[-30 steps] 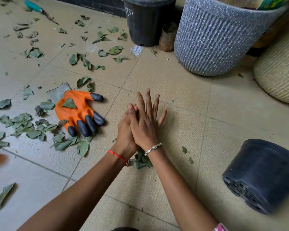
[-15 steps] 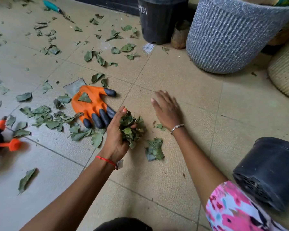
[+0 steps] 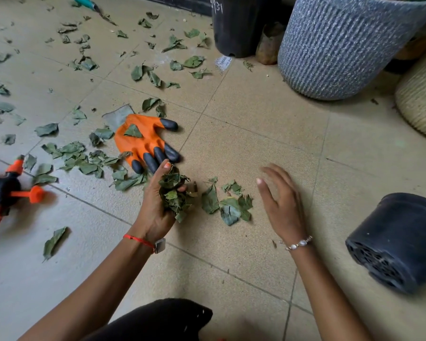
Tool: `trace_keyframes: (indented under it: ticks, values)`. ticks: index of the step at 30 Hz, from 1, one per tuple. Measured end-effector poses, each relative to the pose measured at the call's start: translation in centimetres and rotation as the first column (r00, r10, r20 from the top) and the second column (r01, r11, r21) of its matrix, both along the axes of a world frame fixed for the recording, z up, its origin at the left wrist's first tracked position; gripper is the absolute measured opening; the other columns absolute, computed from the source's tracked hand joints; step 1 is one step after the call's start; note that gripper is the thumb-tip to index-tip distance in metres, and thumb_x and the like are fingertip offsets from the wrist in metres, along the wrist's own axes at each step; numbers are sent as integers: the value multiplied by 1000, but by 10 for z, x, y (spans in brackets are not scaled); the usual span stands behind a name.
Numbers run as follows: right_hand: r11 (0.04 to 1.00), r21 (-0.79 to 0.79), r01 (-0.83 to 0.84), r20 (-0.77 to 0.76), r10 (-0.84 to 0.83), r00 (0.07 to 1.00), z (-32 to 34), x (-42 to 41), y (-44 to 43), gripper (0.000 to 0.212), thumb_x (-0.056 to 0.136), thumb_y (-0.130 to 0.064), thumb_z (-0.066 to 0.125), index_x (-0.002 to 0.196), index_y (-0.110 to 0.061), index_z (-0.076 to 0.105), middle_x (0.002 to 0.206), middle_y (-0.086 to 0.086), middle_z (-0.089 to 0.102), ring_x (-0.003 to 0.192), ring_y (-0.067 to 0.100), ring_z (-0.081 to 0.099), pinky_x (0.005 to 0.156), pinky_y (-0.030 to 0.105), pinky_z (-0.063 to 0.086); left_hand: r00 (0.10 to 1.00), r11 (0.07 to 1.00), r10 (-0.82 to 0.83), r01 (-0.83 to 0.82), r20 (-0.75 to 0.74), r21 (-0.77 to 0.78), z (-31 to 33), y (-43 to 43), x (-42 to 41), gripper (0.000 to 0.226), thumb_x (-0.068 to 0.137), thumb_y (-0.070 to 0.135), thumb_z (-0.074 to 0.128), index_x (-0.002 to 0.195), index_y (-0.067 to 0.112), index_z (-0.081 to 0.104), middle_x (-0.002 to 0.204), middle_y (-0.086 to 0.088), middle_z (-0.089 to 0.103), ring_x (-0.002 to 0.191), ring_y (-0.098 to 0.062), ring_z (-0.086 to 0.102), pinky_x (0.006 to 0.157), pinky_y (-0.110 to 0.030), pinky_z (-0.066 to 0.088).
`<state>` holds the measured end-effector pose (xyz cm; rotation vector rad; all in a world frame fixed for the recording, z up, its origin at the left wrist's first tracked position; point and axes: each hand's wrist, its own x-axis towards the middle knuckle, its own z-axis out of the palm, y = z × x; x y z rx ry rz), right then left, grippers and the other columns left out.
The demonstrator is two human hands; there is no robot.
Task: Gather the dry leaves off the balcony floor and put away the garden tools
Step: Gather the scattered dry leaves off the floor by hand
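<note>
My left hand [image 3: 155, 205] is closed around a bunch of dry green leaves [image 3: 174, 193], palm turned up just above the tiles. A small pile of loose leaves [image 3: 228, 204] lies on the floor between my hands. My right hand [image 3: 282, 205] hovers to the right of that pile, fingers spread, holding nothing. An orange garden glove with black claw tips [image 3: 145, 141] lies flat just beyond my left hand. Many more leaves [image 3: 84, 158] are scattered over the floor to the left and far side.
An orange and black sprayer [image 3: 3, 190] lies at the left edge. A teal-handled tool [image 3: 84, 0] is at the top. A black pot [image 3: 239, 25], a grey ribbed planter [image 3: 337, 45] and a cream planter [image 3: 421, 99] stand behind. A black pot [image 3: 399, 242] lies tipped at right.
My hands, pressed together over the leaves a second ago, have come apart. The left hand lifted a bunch of leaves; the right hand drew back to the right, leaving a small pile.
</note>
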<state>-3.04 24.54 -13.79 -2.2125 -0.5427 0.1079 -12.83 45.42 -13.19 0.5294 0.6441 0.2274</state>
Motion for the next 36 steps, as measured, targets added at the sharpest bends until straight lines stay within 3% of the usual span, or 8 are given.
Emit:
trace_keyframes:
  ticks: [6, 14, 19, 24, 29, 32, 34, 36]
  values:
    - [902, -418, -110, -1, 121, 993, -6, -31, 3, 105, 71, -84, 8, 148, -14, 8, 157, 6, 1, 140, 11, -7, 116, 32, 2, 999, 1000, -2, 2, -33, -4, 4, 2, -9, 21, 77, 39, 60, 75, 22, 49, 61, 2, 42, 48, -10, 45, 52, -19, 48]
    - [883, -450, -135, 276, 282, 919, -18, -48, 77, 80, 68, -71, 48, 130, -20, 48, 138, 16, 43, 135, 36, 33, 110, 47, 32, 994, 996, 83, -83, -70, 15, 9, 11, -30, 20, 82, 38, 56, 75, 21, 51, 56, 3, 45, 45, -7, 48, 50, -20, 49]
    - [862, -486, -144, 313, 325, 892, -24, -44, 107, 60, 81, -60, 34, 129, -28, 52, 136, 12, 49, 130, 36, 41, 106, 48, 32, 989, 992, 126, -124, -72, 32, 13, 16, -40, 16, 76, 34, 59, 78, 20, 52, 60, 3, 49, 43, -6, 49, 48, -19, 47]
    - [912, -186, -365, 254, 404, 879, -31, -51, 121, 29, 91, -15, 47, 109, -4, 66, 120, 19, 59, 117, 36, 54, 98, 43, 46, 990, 992, 125, -126, -71, -4, 13, 20, -46, 13, 85, 33, 56, 87, 20, 54, 71, 3, 50, 44, -6, 48, 46, -16, 46]
    - [958, 149, -245, 86, 234, 968, -25, -49, 114, 21, 82, 17, 53, 90, 8, 70, 105, 17, 66, 100, 26, 64, 88, 14, 46, 987, 988, 151, -152, -62, -22, 13, 20, -47, 13, 83, 32, 55, 91, 22, 50, 69, 3, 50, 42, -6, 46, 42, -15, 44]
    - [942, 336, -17, -190, 86, 978, -11, -43, 113, 22, 80, 18, 56, 88, 4, 71, 97, 7, 67, 91, 11, 62, 78, 15, 52, 988, 989, 143, -145, -61, -25, 14, 17, -45, 11, 89, 31, 52, 86, 21, 50, 66, 4, 50, 42, -7, 46, 43, -15, 44]
    - [853, 464, 237, -528, 52, 848, 2, -33, 109, 23, 81, 17, 55, 88, 2, 70, 92, 8, 69, 87, 13, 63, 69, 14, 52, 987, 988, 146, -148, -62, -37, 15, 15, -44, 16, 93, 31, 48, 83, 20, 50, 68, 4, 48, 41, -7, 45, 42, -15, 43]
    - [643, 542, 541, -810, 231, 538, 12, -18, 101, 26, 84, 16, 48, 87, -3, 65, 87, 10, 67, 79, 15, 65, 60, 14, 52, 987, 987, 151, -154, -56, -45, 14, 14, -44, 12, 93, 30, 49, 85, 20, 50, 74, 3, 46, 41, -8, 45, 42, -15, 43]
